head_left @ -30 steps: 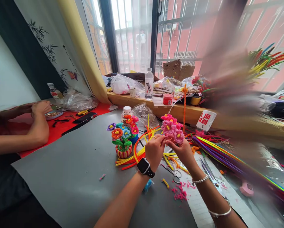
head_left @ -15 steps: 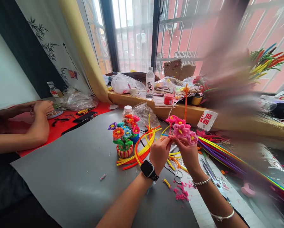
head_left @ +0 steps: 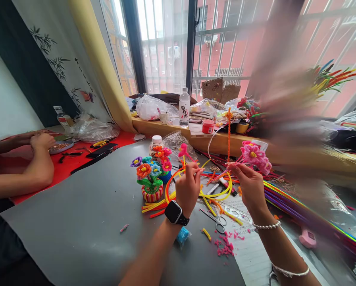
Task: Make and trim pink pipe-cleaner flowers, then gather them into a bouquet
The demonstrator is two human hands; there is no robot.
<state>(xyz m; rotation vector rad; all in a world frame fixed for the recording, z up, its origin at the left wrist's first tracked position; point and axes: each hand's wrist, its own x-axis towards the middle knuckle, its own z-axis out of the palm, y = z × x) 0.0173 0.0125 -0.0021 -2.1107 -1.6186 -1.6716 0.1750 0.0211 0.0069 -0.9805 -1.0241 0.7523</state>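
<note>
My left hand (head_left: 187,184) is closed, pinching a thin stem with a small pink pipe-cleaner flower (head_left: 183,151) at its top. To its right, my right hand (head_left: 249,182) grips a bunch of pink pipe-cleaner flowers (head_left: 254,155) by the stems, the blooms leaning to the right. A gap separates the two hands. Beneath them lie yellow and orange pipe cleaners (head_left: 225,194), small scissors (head_left: 220,226) and pink fluff scraps (head_left: 224,244). Left of my left hand stands a striped pot of pipe-cleaner flowers (head_left: 152,192), with a second flower pot (head_left: 166,176) just behind.
A white-capped bottle (head_left: 156,140) stands behind the pots. On the sill are a water bottle (head_left: 184,107) and a red jar (head_left: 208,126). Long coloured pipe cleaners (head_left: 297,202) stretch along the right. A blurred shape covers the right side. Another person's arms (head_left: 37,163) rest at far left.
My hands have parted: the left went left with one pink flower, the right went right with the bunch. The view has shifted slightly, and a blue packet now shows by my left wrist.
</note>
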